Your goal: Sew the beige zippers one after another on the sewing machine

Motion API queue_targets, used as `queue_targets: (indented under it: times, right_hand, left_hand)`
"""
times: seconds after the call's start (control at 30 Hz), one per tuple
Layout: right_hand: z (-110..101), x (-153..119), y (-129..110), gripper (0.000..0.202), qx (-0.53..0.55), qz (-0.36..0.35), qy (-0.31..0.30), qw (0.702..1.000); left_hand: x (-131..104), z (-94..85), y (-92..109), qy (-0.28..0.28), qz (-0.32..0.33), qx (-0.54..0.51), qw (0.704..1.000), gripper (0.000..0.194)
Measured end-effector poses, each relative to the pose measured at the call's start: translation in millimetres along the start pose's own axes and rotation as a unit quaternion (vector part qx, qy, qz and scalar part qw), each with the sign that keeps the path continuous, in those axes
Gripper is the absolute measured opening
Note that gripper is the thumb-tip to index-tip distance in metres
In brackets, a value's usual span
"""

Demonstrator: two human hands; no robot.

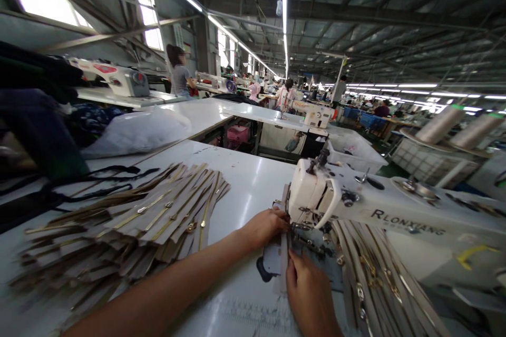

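Note:
A narrow beige fabric strip [283, 266] lies lengthwise at the needle area of a white sewing machine [316, 189]. Curled fingers of my left hand [266, 226] press on the strip beside the machine head. Closer to me, my right hand [308, 289] pinches the strip's right edge between thumb and fingers. Whether the strip carries a zipper is hidden by the hands. To the left spreads a big pile of beige zippers [158, 221] with gold teeth and metal pulls. More zippers [371, 268] hang in a bunch under the machine arm.
Black straps [98, 179] and dark cloth [35, 126] lie at the left, near a white plastic bag [138, 129]. Large thread cones [440, 124] stand at the right. A white bin [356, 150] sits behind the machine. Other people work farther back.

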State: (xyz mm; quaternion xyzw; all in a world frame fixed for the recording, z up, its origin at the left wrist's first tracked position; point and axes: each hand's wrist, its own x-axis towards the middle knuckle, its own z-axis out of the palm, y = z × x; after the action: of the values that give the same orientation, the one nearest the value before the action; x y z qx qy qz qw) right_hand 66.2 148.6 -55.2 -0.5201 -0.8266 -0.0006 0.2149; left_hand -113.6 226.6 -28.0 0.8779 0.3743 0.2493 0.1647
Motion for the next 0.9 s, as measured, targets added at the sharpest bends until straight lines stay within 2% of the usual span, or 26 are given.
queue_targets:
  times: [0.2,0.5,0.9]
  right_hand:
    - [0.6,0.0,-3.3,0.034,-0.042,0.026,0.001,0.999]
    - [-0.9,2.6,-2.8,0.033,-0.058,0.037,-0.010,0.998]
    - [-2.3,7.1,-4.4,0.030,-0.073,0.047,-0.018,0.996]
  left_hand:
    - [6.8,2.0,-10.0,-0.007,0.006,-0.056,0.998,0.027]
    - [11.8,0.0,-10.3,-0.001,0.018,-0.063,0.998,0.026]
    - [14.7,3.9,-20.4,-0.005,0.040,-0.041,0.998,0.023]
